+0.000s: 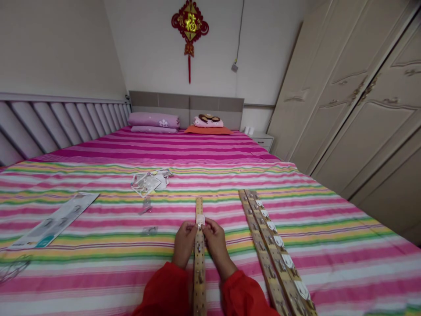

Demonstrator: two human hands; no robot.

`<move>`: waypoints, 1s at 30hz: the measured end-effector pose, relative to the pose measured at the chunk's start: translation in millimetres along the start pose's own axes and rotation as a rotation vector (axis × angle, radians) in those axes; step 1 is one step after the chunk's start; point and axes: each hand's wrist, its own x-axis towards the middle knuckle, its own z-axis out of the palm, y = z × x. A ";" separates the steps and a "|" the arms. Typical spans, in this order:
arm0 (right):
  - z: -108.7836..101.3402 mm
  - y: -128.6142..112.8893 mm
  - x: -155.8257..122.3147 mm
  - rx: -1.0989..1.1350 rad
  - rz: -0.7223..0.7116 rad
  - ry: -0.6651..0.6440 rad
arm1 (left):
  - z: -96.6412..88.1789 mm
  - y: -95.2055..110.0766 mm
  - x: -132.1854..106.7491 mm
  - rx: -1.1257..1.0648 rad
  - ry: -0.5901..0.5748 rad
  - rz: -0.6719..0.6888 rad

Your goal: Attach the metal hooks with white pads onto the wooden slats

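Left hand (184, 242) and right hand (215, 243) pinch a small white piece (200, 218) on a holed strip (199, 300) lying on the bed (125, 276) — metal clips (199, 247) nearer, far end seemingly unfilled.

One head-worn camera, looked forward and down from above and behind the fingers (213, 226), fairly near them, faced the headboard (217, 103) well beyond them, wardrobe (348, 105) off to their right.

The strip (199, 260) is tan, the sheet (112, 270) striped pink, white, yellow and green.
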 end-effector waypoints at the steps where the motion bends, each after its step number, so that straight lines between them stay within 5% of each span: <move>1: 0.1 -0.2 0.1 0.002 0.002 0.000 | 0.1 -0.9 0.1 -0.007 0.003 0.003; 10: -1.8 5.3 3.7 -0.021 0.025 0.015 | 1.1 7.5 1.1 -0.042 0.070 -0.087; 18: -1.8 3.8 2.5 -0.033 0.017 -0.081 | -4.5 9.7 10.7 0.039 -0.136 -0.077; 25: -2.0 6.7 6.8 -0.060 0.038 -0.071 | -6.2 19.2 14.2 0.035 -0.196 -0.182; 30: -2.0 4.6 8.8 -0.073 0.057 -0.038 | -6.2 27.3 18.7 0.055 -0.132 -0.310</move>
